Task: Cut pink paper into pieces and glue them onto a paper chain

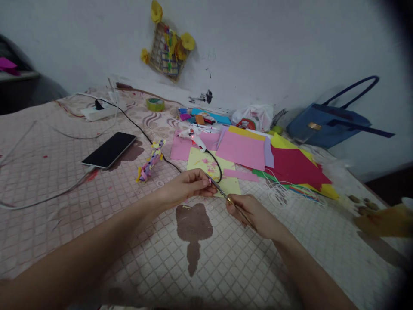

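My left hand (193, 184) is closed in a pinch on a small pink paper strip (209, 182), at the upper end of a slim tool. That tool, which looks like a thin paintbrush (221, 191), has a grey shaft, a gold band and a dark handle. Gripped near the handle by my right hand (250, 213), it slants down to the right. Behind my hands lies a pale yellow sheet (230, 186) with pink scraps. A white glue gun (196, 140) with a small red light rests on pink paper beyond it.
A purple decorated stick (151, 161) and a tablet (109, 150) lie to the left, with cables around them. Pink sheets (241, 148), red paper (297, 168) and white string (280, 193) are on the right. A blue handbag (325, 125) stands by the wall.
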{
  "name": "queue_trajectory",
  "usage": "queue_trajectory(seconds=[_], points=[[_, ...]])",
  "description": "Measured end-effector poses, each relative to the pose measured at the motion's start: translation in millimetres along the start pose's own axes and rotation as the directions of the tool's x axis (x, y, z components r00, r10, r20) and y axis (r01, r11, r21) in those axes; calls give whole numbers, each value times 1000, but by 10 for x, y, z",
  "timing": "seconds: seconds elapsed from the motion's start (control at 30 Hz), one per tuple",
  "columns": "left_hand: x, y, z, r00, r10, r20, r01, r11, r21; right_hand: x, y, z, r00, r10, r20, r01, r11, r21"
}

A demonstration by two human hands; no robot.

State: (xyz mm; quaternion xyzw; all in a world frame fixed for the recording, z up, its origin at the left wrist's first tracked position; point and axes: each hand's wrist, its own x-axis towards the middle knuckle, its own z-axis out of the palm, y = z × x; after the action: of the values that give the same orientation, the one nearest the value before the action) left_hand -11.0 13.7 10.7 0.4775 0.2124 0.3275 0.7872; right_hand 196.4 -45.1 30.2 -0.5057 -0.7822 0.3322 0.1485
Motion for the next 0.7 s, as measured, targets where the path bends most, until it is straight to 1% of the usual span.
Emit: queue_trajectory(seconds=[0.23, 0.43, 0.7], points=[[-14, 44, 3, 999, -30, 12, 30, 999, 24, -11, -17, -36, 1000, 8, 19, -8, 1000, -2], [-23, 75, -3, 999, -44, 32, 42, 998, 54, -30, -42, -58, 998, 31, 48, -33, 999, 40], [-20, 74, -14, 998, -35, 48, 32, 997, 72, -28, -52, -71, 999, 36, 38, -37, 999, 27]])
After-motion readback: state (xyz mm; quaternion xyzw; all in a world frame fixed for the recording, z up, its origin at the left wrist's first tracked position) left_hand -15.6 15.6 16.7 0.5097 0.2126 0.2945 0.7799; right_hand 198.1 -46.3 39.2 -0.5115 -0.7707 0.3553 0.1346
